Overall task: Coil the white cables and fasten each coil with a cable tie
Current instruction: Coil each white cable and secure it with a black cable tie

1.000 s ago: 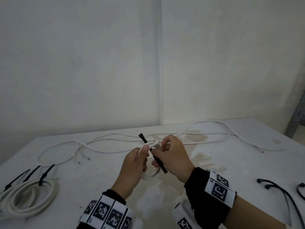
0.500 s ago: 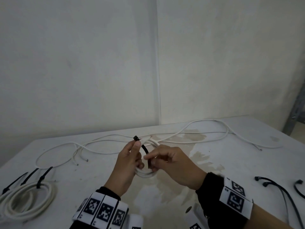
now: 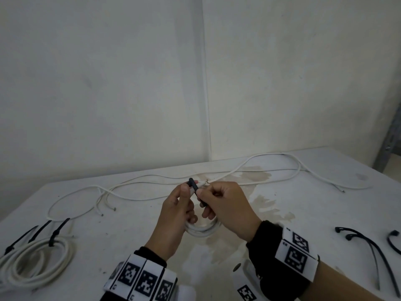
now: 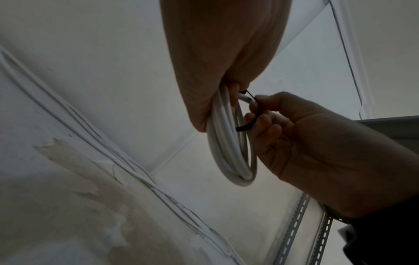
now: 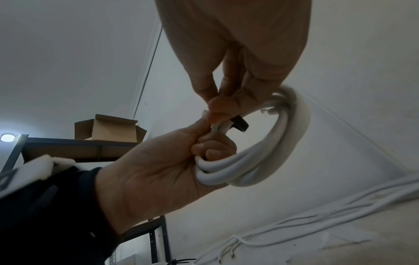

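From the head camera, we have both hands up over the white table (image 3: 282,213). Our left hand (image 3: 175,216) grips a small white cable coil (image 3: 202,230), fingers curled through the loop and thumb pressed on top. Our right hand (image 3: 227,207) pinches a black cable tie (image 3: 195,189) that crosses the coil's upper side, its head poking up just past our left thumb. Loose white cables (image 3: 238,172) sprawl along the far side of the table. At the near left lies a finished coil (image 3: 36,261) with black ties on it, and spare ties (image 3: 368,246) wait at the far right.

Over to the left wrist: the coil (image 4: 229,152) hangs from our left hand (image 4: 224,53), and our right hand's fingertips (image 4: 260,105) are closed on the tie (image 4: 249,123) right beside the strands.

On the right wrist, our right thumb and forefinger (image 5: 217,105) clamp down where the tie (image 5: 240,124) meets the coil (image 5: 260,161), while our left hand (image 5: 163,172) holds the strands bunched in curled fingers. Behind it, a cardboard box (image 5: 108,129) sits on a shelf.
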Demonstrator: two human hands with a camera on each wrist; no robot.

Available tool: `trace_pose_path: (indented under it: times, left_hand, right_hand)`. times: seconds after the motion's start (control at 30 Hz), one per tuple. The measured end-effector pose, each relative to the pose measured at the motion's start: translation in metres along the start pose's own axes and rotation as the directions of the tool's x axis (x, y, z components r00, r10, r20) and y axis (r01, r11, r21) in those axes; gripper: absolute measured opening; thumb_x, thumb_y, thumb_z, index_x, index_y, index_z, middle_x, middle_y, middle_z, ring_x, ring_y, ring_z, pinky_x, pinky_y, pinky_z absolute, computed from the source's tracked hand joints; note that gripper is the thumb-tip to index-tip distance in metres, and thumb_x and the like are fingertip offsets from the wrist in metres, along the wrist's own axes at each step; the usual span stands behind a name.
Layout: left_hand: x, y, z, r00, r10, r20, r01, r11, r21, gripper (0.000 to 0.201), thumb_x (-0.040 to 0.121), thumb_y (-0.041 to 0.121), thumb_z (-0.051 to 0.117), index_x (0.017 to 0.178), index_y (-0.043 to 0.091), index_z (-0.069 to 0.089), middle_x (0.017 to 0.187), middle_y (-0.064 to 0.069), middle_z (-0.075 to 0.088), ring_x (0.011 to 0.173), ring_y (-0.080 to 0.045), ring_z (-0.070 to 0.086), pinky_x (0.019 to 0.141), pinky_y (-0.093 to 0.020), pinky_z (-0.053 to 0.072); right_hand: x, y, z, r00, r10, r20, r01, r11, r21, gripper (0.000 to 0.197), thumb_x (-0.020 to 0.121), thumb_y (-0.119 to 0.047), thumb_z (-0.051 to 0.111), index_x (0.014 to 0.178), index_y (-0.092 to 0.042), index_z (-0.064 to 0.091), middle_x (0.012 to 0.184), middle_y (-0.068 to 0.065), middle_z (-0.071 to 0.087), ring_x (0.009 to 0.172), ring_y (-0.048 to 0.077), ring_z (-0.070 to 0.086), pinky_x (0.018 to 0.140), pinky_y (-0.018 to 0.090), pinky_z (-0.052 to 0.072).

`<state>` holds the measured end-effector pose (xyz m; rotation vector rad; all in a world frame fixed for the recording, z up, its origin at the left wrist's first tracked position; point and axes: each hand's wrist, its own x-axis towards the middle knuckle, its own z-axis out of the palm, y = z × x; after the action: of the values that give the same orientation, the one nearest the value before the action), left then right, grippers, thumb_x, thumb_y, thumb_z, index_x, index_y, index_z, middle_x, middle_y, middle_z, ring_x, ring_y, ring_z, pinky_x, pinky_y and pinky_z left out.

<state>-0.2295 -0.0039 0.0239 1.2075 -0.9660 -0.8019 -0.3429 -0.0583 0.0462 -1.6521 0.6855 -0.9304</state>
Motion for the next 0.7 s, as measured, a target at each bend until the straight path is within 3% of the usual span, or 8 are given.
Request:
trace_pose_path:
  times: [0.17, 0.4, 0.7]
  left_hand:
    - [0.0027, -0.0025, 0.0024, 0.999, -0.023, -0.035, 0.023, 1.0, -0.022, 0.037, 0.096, 0.039, 0.033, 0.106, 0.023, 0.065, 0.052, 0.009, 0.027, 0.048, -0.007, 0.029, 0.05, -0.022, 0.035]
    - [0.0023, -0.0025, 0.0043, 0.998, -0.039, -0.051, 0.038, 0.999, -0.031, 0.038, 0.098, 0.036, 0.031, 0.107, 0.021, 0.065, 0.051, 0.009, 0.026, 0.045, -0.006, 0.028, 0.047, -0.019, 0.035]
    - [0.0028, -0.0032, 0.0073, 0.997, -0.043, -0.065, 0.041, 0.998, -0.044, 0.037, 0.099, 0.035, 0.032, 0.105, 0.021, 0.065, 0.054, 0.006, 0.024, 0.047, -0.008, 0.027, 0.048, -0.021, 0.034]
  right_hand:
    - [0.0004, -0.0002, -0.0002, 1.0, 0.013, 0.001, -0.013, 0.998, -0.066, 0.028, 0.083, -0.01, 0.06, 0.055, -0.011, 0.055, 0.056, 0.003, 0.058, 0.04, 0.007, 0.053, 0.044, 0.017, 0.042]
    - [-0.0003, 0.0014, 0.0013, 0.999, 0.034, -0.018, -0.036, 0.995, -0.095, 0.028, 0.081, -0.009, 0.061, 0.053, -0.009, 0.055, 0.051, 0.008, 0.056, 0.036, 0.005, 0.051, 0.044, 0.016, 0.041]
    - [-0.0004, 0.0012, 0.0023, 0.998, 0.017, -0.054, -0.023, 0.994, -0.109, 0.032, 0.079, -0.007, 0.059, 0.048, -0.011, 0.053, 0.04, -0.001, 0.051, 0.033, 0.004, 0.048, 0.043, 0.013, 0.037]
